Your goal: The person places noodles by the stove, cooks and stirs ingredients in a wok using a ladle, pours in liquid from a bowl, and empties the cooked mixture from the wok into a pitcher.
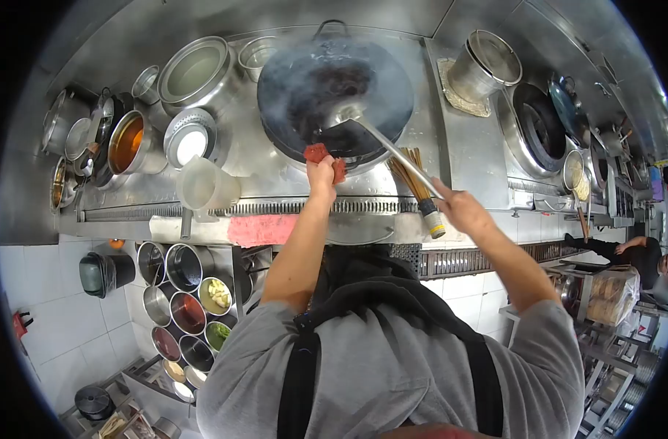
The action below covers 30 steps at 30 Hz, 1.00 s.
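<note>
A large dark wok (389,95) sits on the steel stove, with steam or smoke over it and dark contents I cannot make out. My left hand (321,178) is closed around a red cloth (316,152) at the wok's near rim. In my right hand (463,212) is the long handle of a metal ladle (396,152); its bowl is down inside the wok. Beside that handle, below my right wrist's side of the wok, lies a bamboo wok brush (423,192). A pink cloth (261,230) is spread along the stove's front edge, left of my left forearm.
Left of the wok stand a translucent jug (202,184), a perforated bowl (173,135), a big lidded pot (195,71) and a pot of amber liquid (128,143). Lower left, several ingredient containers (188,311) are racked. A strainer pot (486,67) stands right. Another person (641,256) is far right.
</note>
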### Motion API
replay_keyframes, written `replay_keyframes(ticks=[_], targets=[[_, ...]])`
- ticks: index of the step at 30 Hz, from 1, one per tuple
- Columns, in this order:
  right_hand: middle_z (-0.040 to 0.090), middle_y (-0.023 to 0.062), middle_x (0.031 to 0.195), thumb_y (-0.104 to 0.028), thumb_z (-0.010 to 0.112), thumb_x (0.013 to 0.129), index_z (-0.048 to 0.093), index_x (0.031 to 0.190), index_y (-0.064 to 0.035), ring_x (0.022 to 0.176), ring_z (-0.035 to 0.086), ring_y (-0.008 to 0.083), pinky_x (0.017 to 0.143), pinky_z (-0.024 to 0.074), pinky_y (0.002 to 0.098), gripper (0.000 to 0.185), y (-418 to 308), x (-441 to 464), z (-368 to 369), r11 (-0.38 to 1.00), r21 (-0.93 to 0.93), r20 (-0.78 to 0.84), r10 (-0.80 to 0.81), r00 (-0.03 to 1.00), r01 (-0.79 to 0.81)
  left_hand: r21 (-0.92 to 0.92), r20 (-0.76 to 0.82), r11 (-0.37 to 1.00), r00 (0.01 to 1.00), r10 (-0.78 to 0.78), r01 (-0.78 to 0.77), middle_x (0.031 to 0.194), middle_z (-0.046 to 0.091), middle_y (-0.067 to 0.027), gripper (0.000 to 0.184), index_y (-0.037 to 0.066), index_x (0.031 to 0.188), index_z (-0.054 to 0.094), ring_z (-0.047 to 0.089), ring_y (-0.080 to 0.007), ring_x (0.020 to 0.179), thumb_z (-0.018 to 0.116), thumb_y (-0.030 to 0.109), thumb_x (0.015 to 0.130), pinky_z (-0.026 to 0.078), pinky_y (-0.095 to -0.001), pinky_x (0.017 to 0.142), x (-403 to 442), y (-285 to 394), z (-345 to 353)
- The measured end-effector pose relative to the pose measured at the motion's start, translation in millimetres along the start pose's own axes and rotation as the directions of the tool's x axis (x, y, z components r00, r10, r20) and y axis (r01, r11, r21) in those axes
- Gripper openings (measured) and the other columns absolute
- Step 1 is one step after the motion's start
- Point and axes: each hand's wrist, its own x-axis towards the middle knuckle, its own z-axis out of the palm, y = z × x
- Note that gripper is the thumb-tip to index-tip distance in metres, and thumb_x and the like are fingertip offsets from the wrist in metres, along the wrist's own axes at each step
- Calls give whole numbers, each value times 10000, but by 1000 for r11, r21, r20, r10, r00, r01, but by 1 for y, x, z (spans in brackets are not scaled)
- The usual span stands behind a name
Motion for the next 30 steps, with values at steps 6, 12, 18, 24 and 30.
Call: replay_keyframes(ticks=[6,12,18,24,30], targets=[[654,291,897,-235,484,965,391,1409,-78,884,632,452,822,487,535,480,-36,74,73,992,106,-310,-28,950,64,42,19,999,1000,8,-9,772,608,-75,111,92,924,513,610,-200,594,517,54,820,480,-354,428,6,3,-3],[654,281,948,-255,475,965,447,1369,-87,922,623,451,846,478,541,439,-46,115,43,974,192,-238,166,957,-122,76,-11,997,1000,13,-12,766,590,-57,111,94,913,519,609,-195,614,502,37,819,464,-361,434,24,5,-12],[654,276,943,-282,507,962,473,1367,-110,925,623,446,823,490,521,441,10,46,-20,992,61,-244,126,962,-114,47,-113,999,993,-18,23,740,582,-57,106,105,884,512,588,-184,579,495,30,811,443,-356,420,8,18,-3],[660,269,928,-247,584,943,501,1377,-116,835,646,439,757,508,498,461,22,-11,-42,998,1,-88,64,994,-64,-42,-14,999,1000,-27,27,734,571,-63,154,110,920,514,587,-185,572,474,8,812,441,-345,411,25,-7,-9],[650,289,892,-251,552,946,384,1433,-139,864,632,459,785,493,544,527,-19,-2,6,994,107,7,26,1000,-27,-41,-39,999,999,13,-14,766,564,-61,252,97,1024,476,602,-187,591,483,-21,801,468,-341,429,1,-3,6]])
